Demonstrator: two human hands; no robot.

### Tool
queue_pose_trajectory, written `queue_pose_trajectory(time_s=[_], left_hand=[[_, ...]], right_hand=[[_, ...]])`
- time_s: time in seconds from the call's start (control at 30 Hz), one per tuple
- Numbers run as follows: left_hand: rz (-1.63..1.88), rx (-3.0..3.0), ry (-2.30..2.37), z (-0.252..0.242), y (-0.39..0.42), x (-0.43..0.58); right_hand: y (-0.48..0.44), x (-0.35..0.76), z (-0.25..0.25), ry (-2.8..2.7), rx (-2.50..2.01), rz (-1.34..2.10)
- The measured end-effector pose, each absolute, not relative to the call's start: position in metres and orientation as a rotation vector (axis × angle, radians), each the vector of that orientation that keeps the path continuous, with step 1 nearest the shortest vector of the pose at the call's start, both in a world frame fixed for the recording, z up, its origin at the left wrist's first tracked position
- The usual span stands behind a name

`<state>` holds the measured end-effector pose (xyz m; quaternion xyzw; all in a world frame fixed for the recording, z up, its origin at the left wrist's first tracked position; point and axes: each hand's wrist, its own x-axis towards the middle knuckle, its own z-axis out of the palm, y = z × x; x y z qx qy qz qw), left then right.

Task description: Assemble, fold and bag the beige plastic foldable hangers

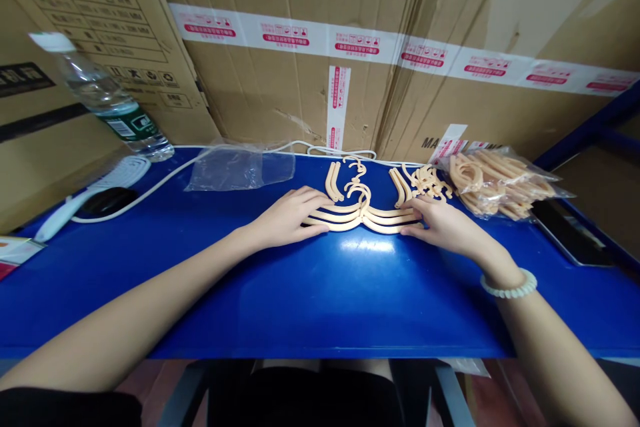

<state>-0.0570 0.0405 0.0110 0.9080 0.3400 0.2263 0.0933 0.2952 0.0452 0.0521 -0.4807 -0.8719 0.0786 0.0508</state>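
Observation:
Several beige plastic clothes hangers (345, 218) lie stacked on the blue tabletop, their hooks bunched together at the centre. My left hand (293, 217) is closed around their left arm ends, thumb at the near side and fingers over the far side. At the opposite ends, my right hand (443, 223) grips the right arms the same way. Just beyond the stack lie loose hanger arms (332, 181) on the left and more loose arms (399, 187) near my right fingers. Loose hooks (357, 168) lie between them, and a pile of hooks (430, 180) sits beyond my right hand.
Clear bags of beige hanger parts (495, 180) rest at the right, beside a dark phone-like slab (573, 233). An empty plastic bag (240, 168), white cable (175, 173), water bottle (117, 103) and pale brush-like item (95, 190) are at the left. Cardboard (290, 93) walls the back.

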Motion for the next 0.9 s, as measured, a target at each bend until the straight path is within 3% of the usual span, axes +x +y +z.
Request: queue_pose_trajectory(time_s=[0.67,0.9], left_hand=[[0.684,2.705,1.113,0.006,0.042,-0.057],[1.109,2.579,1.149,0.0,0.039,-0.053]], right_hand=[[0.048,0.289,0.045,-2.635,-1.512,0.198],[0.046,0.29,0.056,-2.373,-1.476,-0.021]])
